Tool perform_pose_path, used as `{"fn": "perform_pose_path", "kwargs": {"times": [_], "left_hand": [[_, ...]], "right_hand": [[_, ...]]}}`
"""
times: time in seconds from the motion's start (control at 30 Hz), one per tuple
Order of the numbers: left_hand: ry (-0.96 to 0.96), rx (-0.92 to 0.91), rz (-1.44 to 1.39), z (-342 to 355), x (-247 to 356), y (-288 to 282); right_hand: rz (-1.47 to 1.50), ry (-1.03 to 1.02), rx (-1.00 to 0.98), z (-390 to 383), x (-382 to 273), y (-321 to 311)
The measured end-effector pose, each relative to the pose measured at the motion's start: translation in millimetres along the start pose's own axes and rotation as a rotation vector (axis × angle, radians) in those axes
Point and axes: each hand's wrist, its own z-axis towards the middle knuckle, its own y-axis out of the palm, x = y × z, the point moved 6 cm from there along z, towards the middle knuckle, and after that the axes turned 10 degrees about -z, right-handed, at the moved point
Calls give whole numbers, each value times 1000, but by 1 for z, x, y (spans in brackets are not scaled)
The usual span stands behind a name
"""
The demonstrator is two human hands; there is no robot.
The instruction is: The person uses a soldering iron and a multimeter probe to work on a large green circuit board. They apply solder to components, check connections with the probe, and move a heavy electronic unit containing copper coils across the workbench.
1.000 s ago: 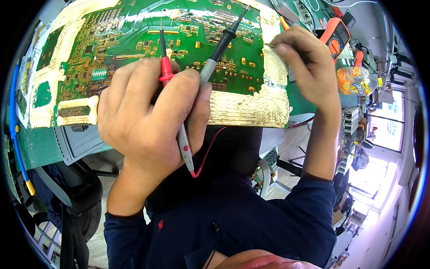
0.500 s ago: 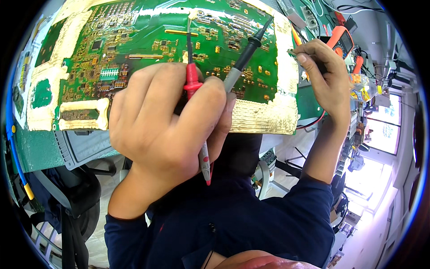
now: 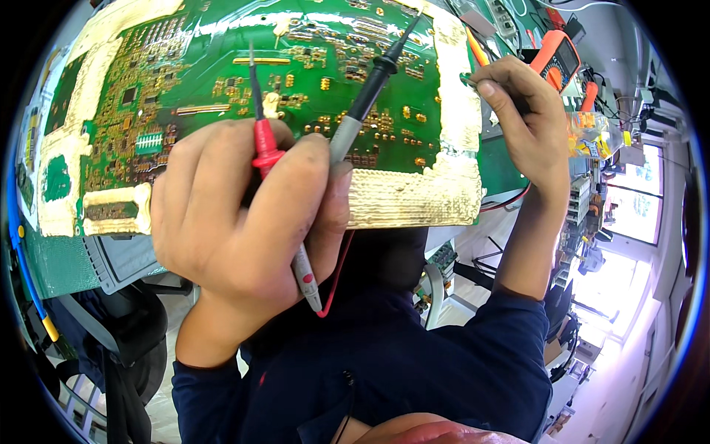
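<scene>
A large green circuit board (image 3: 244, 81) with gold pads and cream-coloured border strips spreads in front of me. My left hand (image 3: 244, 200) is closed round two multimeter probes, holding them like chopsticks over the board. The red probe (image 3: 266, 144) points up and left, its thin tip near a gold strip. The black probe (image 3: 370, 89) slants up and right, its tip over the board's far right part. Whether either tip touches the board I cannot tell. My right hand (image 3: 529, 111) pinches the board's right edge between thumb and forefinger.
An orange multimeter (image 3: 558, 63) stands at the far right of the green bench, near a clear plastic bottle (image 3: 592, 137) with a yellow cap. A grey plastic tray (image 3: 122, 259) lies under the board's left front edge. A black chair (image 3: 111, 325) stands at lower left.
My left hand has moved left and slightly nearer with both probes, lifting the red tip's place leftward over the board. The board and my right hand have shifted slightly left.
</scene>
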Motion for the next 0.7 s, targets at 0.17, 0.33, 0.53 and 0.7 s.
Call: {"fn": "perform_pose_path", "kwargs": {"times": [0.17,0.33,0.53,0.7], "left_hand": [[21,2,-1,1,1,1],[-13,-26,12,1,2,0],[23,-6,-2,2,0,0],[-11,-10,6,-1,-1,-2]], "right_hand": [[-40,-68,19,1,-5,0],[-42,-103,46,5,-12,1],[-103,-177,22,7,-30,5],[-117,7,32,12,-19,-4]]}}
